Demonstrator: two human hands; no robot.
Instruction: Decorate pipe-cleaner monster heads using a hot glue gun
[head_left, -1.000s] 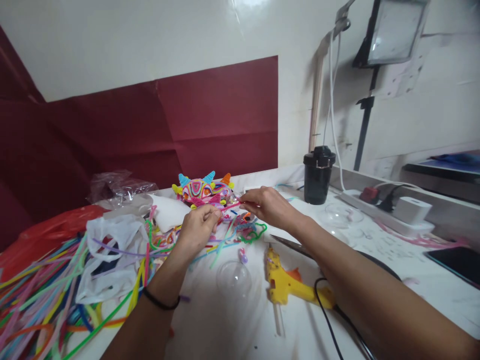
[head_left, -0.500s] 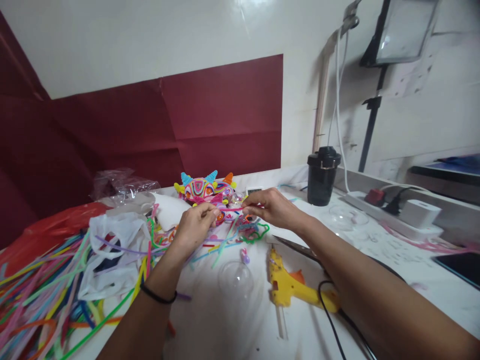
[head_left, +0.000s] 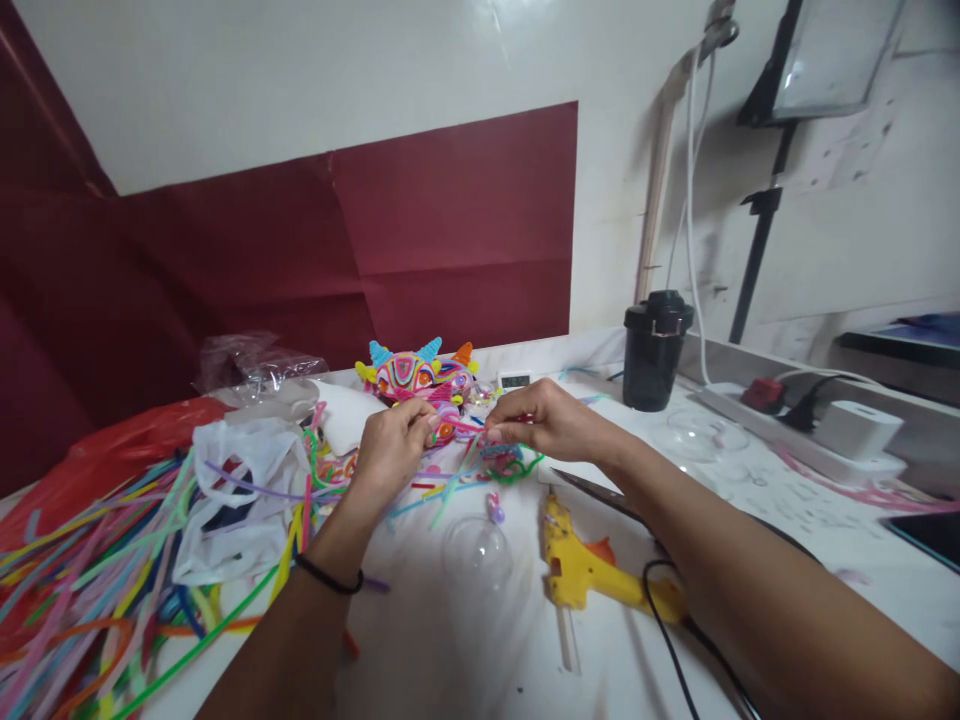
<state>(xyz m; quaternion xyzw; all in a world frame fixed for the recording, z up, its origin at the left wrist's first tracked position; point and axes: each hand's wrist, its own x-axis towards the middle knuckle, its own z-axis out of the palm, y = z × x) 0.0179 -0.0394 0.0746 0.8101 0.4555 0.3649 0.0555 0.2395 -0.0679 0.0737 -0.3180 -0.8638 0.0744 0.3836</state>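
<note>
Both hands, the left hand (head_left: pixel 394 445) and right hand (head_left: pixel 540 420), pinch the ends of a short pink pipe cleaner (head_left: pixel 461 427), stretched taut above the tabletop (head_left: pixel 465 650) so it stays clear of the loose pipe cleaners (head_left: pixel 112 580), glue gun (head_left: pixel 585 570) within reach.

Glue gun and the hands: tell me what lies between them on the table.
In the head view, a small pink-purple bead and loose pipe cleaners lie between the glue gun and the hands, left and right.
</note>
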